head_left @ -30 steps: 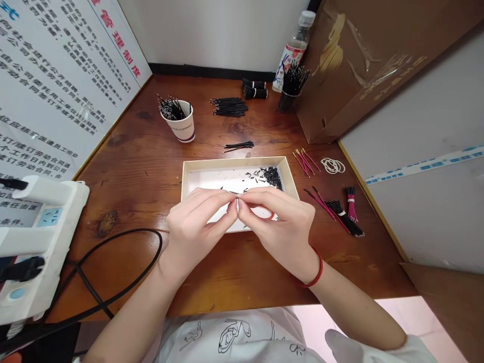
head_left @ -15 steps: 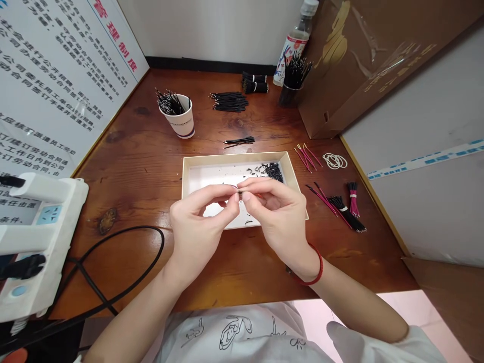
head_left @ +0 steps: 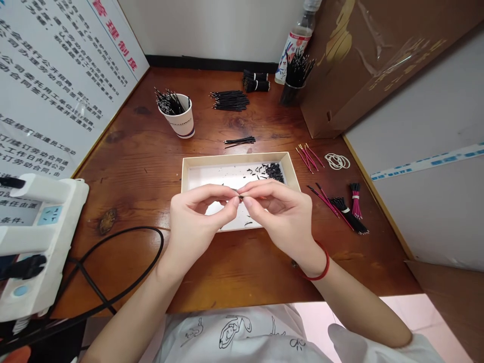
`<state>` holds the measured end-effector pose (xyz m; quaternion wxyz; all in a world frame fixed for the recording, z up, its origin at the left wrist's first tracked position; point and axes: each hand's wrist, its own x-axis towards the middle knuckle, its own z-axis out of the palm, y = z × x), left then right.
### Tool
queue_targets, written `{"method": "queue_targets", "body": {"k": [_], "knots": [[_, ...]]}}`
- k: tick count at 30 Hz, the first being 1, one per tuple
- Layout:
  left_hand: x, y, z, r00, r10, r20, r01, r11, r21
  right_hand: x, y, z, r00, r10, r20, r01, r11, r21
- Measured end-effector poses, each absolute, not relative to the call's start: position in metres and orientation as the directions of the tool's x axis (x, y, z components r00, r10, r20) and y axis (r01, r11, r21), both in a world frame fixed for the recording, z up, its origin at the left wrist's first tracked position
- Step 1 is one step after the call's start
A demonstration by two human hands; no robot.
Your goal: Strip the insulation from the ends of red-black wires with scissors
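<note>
Over the front part of a shallow cream box (head_left: 204, 160), my left hand (head_left: 196, 222) and my right hand (head_left: 283, 219) meet with their fingertips. Both thumbs and forefingers are pinched round a tiny dark piece (head_left: 241, 197), mostly hidden by the fingers and too small to name. Small black scraps (head_left: 273, 171) are heaped in the box's back right corner, with a few loose bits on its white floor. Behind the box lies a small group of black wires (head_left: 240, 141). A red cord circles my right wrist.
A paper cup (head_left: 181, 123) of black wires, a wire pile (head_left: 230, 100), banded bundles (head_left: 256, 83), a dark cup (head_left: 291, 94) and a bottle (head_left: 297, 43) stand or lie behind. Pink wires (head_left: 309, 157) and white bands (head_left: 338, 161) are right; a power strip (head_left: 45, 242) is left.
My right hand and wrist have shifted slightly to the right and turned a little. The fingertips of both hands remain together, slightly lower in view.
</note>
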<state>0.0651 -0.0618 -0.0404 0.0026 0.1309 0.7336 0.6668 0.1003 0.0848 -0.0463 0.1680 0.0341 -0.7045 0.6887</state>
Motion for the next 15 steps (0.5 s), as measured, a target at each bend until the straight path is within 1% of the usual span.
{"method": "queue_targets", "body": {"k": [4,7,10,12,15], "knots": [[0.065,-0.066,-0.041,-0.935,0.264,0.237,0.271,0.103,0.957,0.095,0.099,-0.043,-0.980,0.035,0.195,-0.197,-0.075,-0.978],[0.064,-0.068,-0.040,-0.900,0.337,0.275,0.329,0.115,0.937,0.091,0.105,-0.041,-0.992,-0.035,0.124,-0.119,-0.107,-0.987],[0.063,-0.069,-0.041,-0.889,0.370,0.270,0.334,0.119,0.935,0.090,0.107,-0.042,-0.993,-0.061,0.096,-0.089,-0.118,-0.989],[0.062,-0.068,-0.042,-0.903,0.359,0.234,0.292,0.116,0.949,0.091,0.106,-0.042,-0.994,-0.063,0.085,-0.076,-0.122,-0.990],[0.062,-0.068,-0.044,-0.915,0.350,0.199,0.253,0.116,0.960,0.091,0.106,-0.043,-0.996,-0.087,0.028,-0.018,-0.118,-0.993]]}}
